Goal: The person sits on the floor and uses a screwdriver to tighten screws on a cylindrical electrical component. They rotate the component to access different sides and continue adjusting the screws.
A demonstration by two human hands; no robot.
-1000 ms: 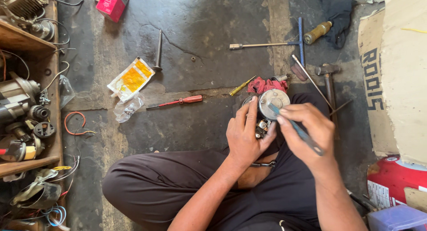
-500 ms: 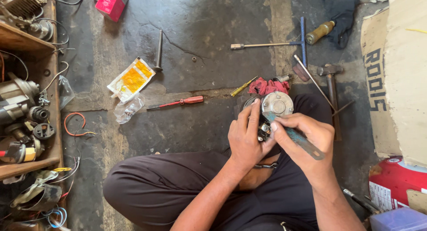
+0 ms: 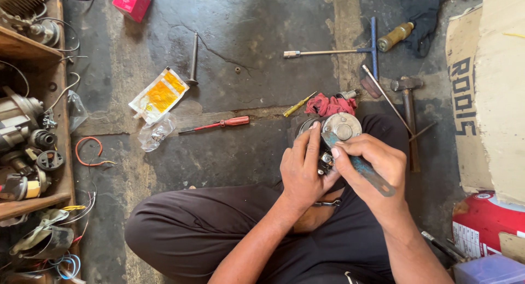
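The round metal motor part [image 3: 340, 132] could be dropped onto the floor [image 3: 246, 32], because it is held up over the lap and not rested on anything. The blue-handled tool [image 3: 358, 166] could slip off and poke a finger. The motor part is gripped by the left hand [image 3: 301, 172] from seven o'clock. The tool is clamped in the right hand [image 3: 377, 169], at the part's five o'clock.

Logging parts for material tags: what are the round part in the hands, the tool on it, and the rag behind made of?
Round motor part: looks like bare cast metal, dull grey with a matte sheen. Flat tool in the right hand: likely steel, with worn blue-green paint and grey showing through. Red rag: cloth, soft crumpled folds. The left hand steadies the part.
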